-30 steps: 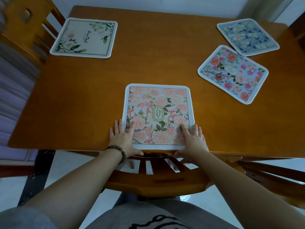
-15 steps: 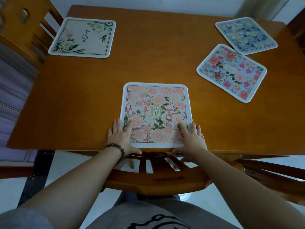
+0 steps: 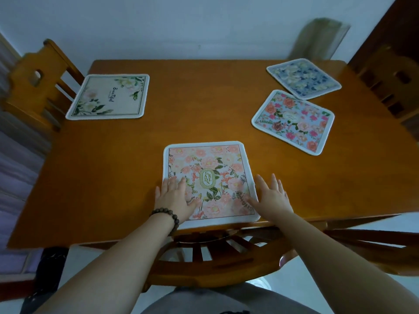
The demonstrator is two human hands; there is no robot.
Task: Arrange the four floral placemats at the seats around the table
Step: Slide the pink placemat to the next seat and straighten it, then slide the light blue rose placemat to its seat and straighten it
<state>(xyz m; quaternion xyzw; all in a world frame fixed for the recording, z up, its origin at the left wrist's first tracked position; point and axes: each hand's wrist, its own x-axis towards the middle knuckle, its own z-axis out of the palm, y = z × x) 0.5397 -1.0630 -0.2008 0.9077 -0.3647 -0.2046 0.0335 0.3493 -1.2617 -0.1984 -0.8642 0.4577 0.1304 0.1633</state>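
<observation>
A peach floral placemat (image 3: 207, 175) lies square at the table's near edge in front of me. My left hand (image 3: 175, 197) rests flat on its near-left corner, fingers spread. My right hand (image 3: 272, 196) lies open with its fingers on the wood beside the mat's right edge and its thumb over the near-right corner. A white placemat with green leaves (image 3: 108, 97) sits at the far left by a chair. A pink-and-blue floral placemat (image 3: 294, 121) lies askew at the right. Behind it lies a dark blue floral placemat (image 3: 303, 78).
The wooden table (image 3: 204, 103) has chairs on three sides: one at the far left (image 3: 38, 80), one at the right (image 3: 390, 82), and one pushed in under the near edge (image 3: 204, 259). A wall runs behind the table.
The view has tilted up, showing more wall and chairs. My right hand has slid off the peach mat's corner toward its right edge. My left hand stays on the mat.
</observation>
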